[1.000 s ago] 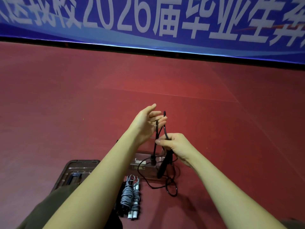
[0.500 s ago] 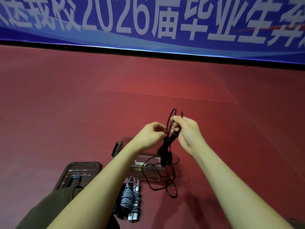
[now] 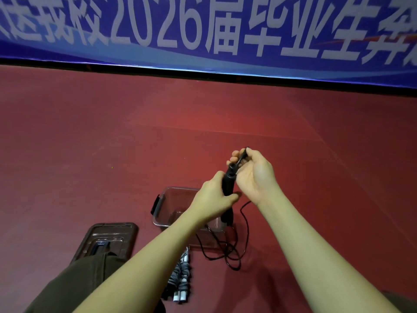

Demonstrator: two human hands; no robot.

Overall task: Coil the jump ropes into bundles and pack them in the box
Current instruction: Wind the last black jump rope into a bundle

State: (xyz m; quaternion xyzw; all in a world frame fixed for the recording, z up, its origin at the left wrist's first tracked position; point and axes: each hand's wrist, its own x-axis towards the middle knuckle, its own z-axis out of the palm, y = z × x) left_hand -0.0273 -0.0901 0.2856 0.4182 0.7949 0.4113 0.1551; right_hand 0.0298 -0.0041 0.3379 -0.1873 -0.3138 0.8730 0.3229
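The box (image 3: 168, 199) sits on the floor (image 3: 90, 154), its lid (image 3: 112, 233) to its left. A coiled rope (image 3: 181, 279) lies just before the box. A banner (image 3: 203, 30) stands far behind.

Two hands (image 3: 216, 199) (image 3: 255, 175), two jump ropes (image 3: 228, 184) (image 3: 181, 276), one clear box (image 3: 162, 206), one lid (image 3: 108, 238), one banner (image 3: 203, 30).

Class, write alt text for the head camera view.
Left hand and right hand grip a black jump rope above a clear plastic box on the red floor; its cord trails down beside a coiled grey rope bundle.
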